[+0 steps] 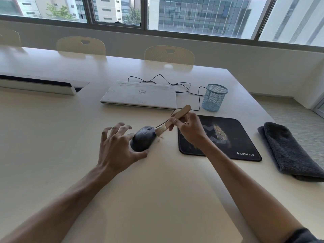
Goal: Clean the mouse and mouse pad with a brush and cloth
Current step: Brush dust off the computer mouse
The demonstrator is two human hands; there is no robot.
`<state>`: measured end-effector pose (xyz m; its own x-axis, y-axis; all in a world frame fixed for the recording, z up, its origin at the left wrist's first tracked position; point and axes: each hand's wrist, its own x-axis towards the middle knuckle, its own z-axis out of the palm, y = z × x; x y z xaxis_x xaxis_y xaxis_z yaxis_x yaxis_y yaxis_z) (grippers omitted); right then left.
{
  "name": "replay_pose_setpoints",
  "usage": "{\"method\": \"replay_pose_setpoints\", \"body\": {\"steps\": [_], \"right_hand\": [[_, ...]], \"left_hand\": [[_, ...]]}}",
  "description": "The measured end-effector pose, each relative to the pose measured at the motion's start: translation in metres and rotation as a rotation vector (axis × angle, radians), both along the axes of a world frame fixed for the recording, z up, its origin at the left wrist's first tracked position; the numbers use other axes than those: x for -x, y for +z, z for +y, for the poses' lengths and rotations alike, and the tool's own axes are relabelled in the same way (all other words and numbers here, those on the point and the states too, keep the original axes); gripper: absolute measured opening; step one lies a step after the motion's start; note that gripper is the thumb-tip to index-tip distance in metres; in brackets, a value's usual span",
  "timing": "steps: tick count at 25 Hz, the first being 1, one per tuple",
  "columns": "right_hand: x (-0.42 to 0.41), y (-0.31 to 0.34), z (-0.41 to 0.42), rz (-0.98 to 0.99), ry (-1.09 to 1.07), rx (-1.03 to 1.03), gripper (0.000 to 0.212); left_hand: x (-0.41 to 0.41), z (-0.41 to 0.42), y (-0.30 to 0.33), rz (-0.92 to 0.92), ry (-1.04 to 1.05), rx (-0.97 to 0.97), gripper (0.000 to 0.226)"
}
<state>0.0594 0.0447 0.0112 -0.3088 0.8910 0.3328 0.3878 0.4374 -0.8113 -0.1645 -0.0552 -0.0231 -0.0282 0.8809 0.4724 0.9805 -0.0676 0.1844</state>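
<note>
A dark wired mouse rests on the pale table left of the black mouse pad, which carries a streak of tan crumbs. My left hand holds the mouse between thumb and forefinger, the other fingers spread above the table. My right hand grips the wooden handle of a small brush; its bristles touch the mouse's right front side. A few crumbs lie on the table beside the mouse. A folded dark grey cloth lies to the right of the pad.
A shut white laptop lies behind the mouse, with a black cable looping to a blue mesh pen cup. The table's right edge runs close past the cloth. Chairs stand along the far side under the windows.
</note>
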Motion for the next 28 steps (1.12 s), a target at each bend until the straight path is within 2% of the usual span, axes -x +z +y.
{"method": "replay_pose_setpoints", "body": {"steps": [2,4,7,9,12,15,24,28], "right_hand": [[0.007,0.004,-0.003,0.063,0.140,0.023,0.014],[0.010,0.003,-0.004,0.067,0.177,0.029,0.011],[0.004,-0.004,0.001,-0.024,-0.037,-0.031,0.016],[0.002,-0.002,0.001,-0.012,-0.088,-0.041,0.018],[0.019,0.009,-0.011,0.095,0.099,-0.020,0.014],[0.035,0.010,-0.028,0.032,0.233,-0.003,0.008],[0.002,-0.008,0.007,-0.023,-0.133,-0.014,0.022],[0.005,-0.010,0.008,0.050,-0.079,0.052,0.024]], "left_hand": [[0.001,0.000,0.000,0.001,-0.006,0.000,0.078],[0.002,0.001,-0.001,0.004,-0.014,0.005,0.079],[0.001,0.001,-0.001,0.001,-0.012,0.006,0.079],[0.001,0.001,-0.001,0.001,-0.012,0.004,0.079],[0.002,0.002,-0.001,0.000,-0.019,0.007,0.079],[0.001,0.001,0.000,-0.001,-0.023,0.005,0.079],[0.000,0.000,0.001,-0.013,-0.016,0.007,0.079],[0.000,0.001,0.001,-0.004,-0.013,0.014,0.080]]}}
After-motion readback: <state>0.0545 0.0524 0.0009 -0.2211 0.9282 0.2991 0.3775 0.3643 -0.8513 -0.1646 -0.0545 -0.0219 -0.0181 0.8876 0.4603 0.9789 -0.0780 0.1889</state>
